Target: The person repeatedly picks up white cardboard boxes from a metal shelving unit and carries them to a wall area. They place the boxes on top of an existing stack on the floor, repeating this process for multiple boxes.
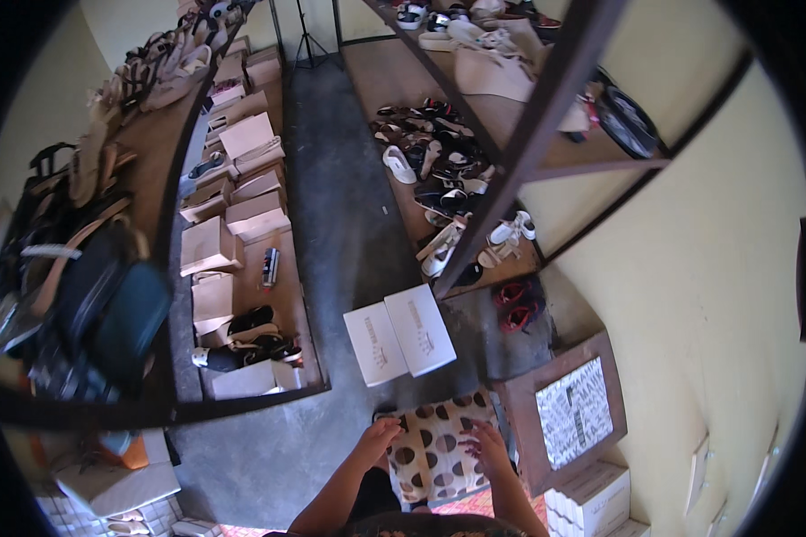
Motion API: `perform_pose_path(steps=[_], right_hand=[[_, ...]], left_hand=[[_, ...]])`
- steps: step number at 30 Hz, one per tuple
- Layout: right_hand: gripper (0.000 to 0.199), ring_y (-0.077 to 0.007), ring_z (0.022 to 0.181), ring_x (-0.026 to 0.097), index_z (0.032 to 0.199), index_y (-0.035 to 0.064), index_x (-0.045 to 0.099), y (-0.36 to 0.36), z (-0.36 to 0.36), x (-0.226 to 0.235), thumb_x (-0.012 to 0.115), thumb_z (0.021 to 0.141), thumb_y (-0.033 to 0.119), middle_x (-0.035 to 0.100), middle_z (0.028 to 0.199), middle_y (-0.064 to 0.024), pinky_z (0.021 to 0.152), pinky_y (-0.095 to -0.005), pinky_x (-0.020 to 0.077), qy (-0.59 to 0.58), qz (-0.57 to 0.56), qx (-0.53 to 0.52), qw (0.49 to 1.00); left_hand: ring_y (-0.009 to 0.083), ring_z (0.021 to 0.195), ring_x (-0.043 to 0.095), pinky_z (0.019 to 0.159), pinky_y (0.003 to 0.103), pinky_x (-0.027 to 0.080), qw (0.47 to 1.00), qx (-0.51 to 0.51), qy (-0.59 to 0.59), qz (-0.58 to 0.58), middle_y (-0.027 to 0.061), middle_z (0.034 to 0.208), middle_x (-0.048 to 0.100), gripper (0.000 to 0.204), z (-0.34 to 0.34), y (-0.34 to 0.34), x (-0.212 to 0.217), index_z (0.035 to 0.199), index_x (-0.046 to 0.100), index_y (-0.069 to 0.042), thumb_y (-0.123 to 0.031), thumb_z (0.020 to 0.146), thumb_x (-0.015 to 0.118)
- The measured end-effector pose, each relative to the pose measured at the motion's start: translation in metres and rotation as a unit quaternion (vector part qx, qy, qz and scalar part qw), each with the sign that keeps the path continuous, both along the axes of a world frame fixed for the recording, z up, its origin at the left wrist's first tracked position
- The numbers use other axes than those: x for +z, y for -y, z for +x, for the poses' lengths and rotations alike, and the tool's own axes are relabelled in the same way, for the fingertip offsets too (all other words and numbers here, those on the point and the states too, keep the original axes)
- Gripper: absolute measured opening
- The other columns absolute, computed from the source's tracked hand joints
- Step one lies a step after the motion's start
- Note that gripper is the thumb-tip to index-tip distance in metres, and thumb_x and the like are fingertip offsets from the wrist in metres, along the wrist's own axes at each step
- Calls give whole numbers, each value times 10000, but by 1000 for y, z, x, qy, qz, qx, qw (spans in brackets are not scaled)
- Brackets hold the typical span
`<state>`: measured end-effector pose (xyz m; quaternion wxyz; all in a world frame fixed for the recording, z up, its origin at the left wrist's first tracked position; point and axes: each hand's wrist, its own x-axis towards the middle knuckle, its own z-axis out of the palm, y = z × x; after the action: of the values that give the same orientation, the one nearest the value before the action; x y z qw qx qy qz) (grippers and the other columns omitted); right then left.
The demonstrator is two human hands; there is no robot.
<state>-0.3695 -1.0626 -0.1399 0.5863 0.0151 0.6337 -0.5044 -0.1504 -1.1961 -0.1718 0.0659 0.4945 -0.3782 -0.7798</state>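
Observation:
A cream cushion with brown and dark dots (441, 458) lies just in front of me, at the lower middle of the head view. Over its left edge is my left hand (381, 440), its fingers loosely bent and holding nothing that I can see. My right hand (487, 446) hovers at the right side of the cushion, fingers apart and empty. Beyond the cushion, two white cardboard boxes stand side by side on the grey floor, a left box (375, 344) and a right box (420, 329), both with closed tops.
A low shelf (309, 371) at left carries open shoeboxes (257, 215), shoes and a small can (270, 268). Bags (125, 313) crowd the upper left shelf. Many shoes (434, 161) fill the right rack, whose dark post (519, 170) slants upward. Red-black shoes (517, 304) sit near a brown-framed panel (560, 412).

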Motion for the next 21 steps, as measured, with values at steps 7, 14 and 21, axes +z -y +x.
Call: perform_pose_path(steps=[7,14,21], right_hand=[[594,-273,891,562,1292,163,287,124,-56,-225,589,795,280,490,1147,-95,765,-433,411,-61,249,48,965],[617,-278,999,514,1247,176,365,192,-99,-339,621,756,448,464,1170,-86,808,-453,375,-82,279,-74,954],[761,-284,1114,435,1267,113,340,186,-98,-395,678,700,492,435,1226,-106,870,-492,352,55,192,-191,961]], left_hand=[[159,796,549,652,297,420,990,-42,123,60,52,964,584,393,-27,112,-224,1096,512,-88,-354,809,543],[302,1005,543,866,369,417,976,-152,154,-29,227,1099,549,729,-65,118,-365,1296,305,19,-432,791,575],[318,1177,418,963,395,334,994,12,98,35,280,1276,379,839,-111,115,-364,1360,129,4,-447,809,572]])
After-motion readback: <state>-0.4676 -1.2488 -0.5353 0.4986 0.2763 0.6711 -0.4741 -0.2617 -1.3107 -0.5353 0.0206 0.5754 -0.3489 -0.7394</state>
